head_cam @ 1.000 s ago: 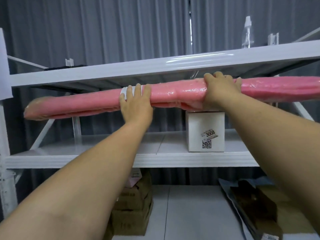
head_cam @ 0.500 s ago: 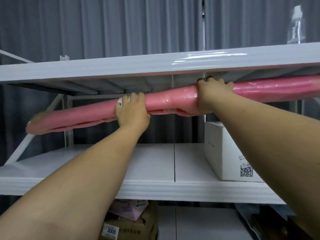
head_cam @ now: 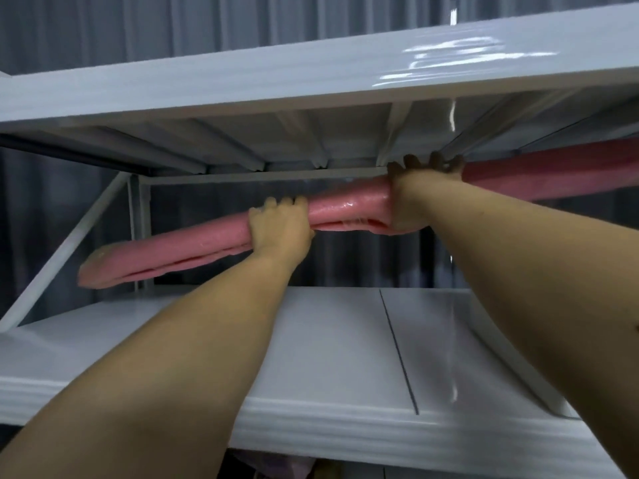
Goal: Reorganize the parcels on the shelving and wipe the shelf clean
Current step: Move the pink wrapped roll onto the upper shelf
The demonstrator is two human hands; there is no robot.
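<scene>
**Long pink parcel held between two shelves**

Grey curtain backs the white shelving. Left to right: the pink roll (head_cam: 193,252), wrapped in clear film, hangs in the air with its left end sagging toward the middle shelf (head_cam: 328,344); my left hand (head_cam: 278,226) curls round it near the centre; my right hand (head_cam: 420,188) clamps it higher, just under the upper shelf (head_cam: 276,81). I judge the reorganizing under way: the roll is not yet set down, and no wiping shows. The roll's right end runs out of frame; items on the lowest level are too cropped to identify.
</scene>
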